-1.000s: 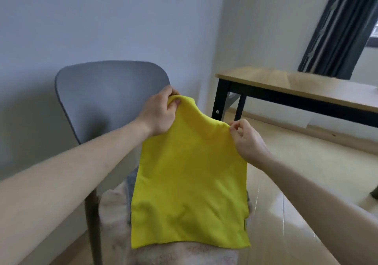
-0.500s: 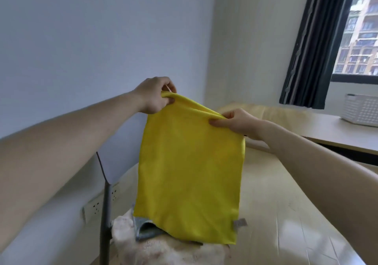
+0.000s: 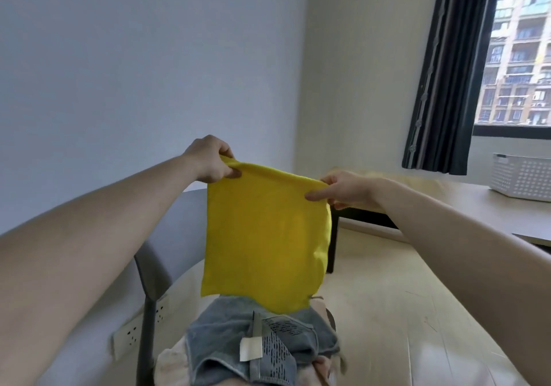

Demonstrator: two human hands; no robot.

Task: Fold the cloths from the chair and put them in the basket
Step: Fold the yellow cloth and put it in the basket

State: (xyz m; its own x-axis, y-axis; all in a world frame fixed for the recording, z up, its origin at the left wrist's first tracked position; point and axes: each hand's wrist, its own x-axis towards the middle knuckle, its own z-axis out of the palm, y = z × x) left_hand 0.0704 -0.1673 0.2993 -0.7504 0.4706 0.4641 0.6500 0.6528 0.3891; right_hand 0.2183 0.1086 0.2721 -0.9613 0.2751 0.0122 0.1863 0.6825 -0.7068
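A yellow cloth [image 3: 265, 236] hangs doubled over in the air in front of me. My left hand [image 3: 211, 162] pinches its top left corner and my right hand [image 3: 343, 190] pinches its top right corner. Below it, a grey-blue cloth [image 3: 256, 341] with a white tag lies on a pale cloth [image 3: 170, 367] on the grey chair [image 3: 155, 269]. The white perforated basket [image 3: 521, 175] stands on the wooden table [image 3: 459, 207] at the far right.
A dark curtain [image 3: 444, 72] hangs beside the window at the right. A wall socket strip [image 3: 134, 332] sits low on the left wall. Light wooden floor [image 3: 402, 311] stretches between the chair and the table.
Both hands have lifted the yellow cloth off the pile, uncovering the grey-blue cloth. The view has tilted up and right, so the basket on the table is in sight.
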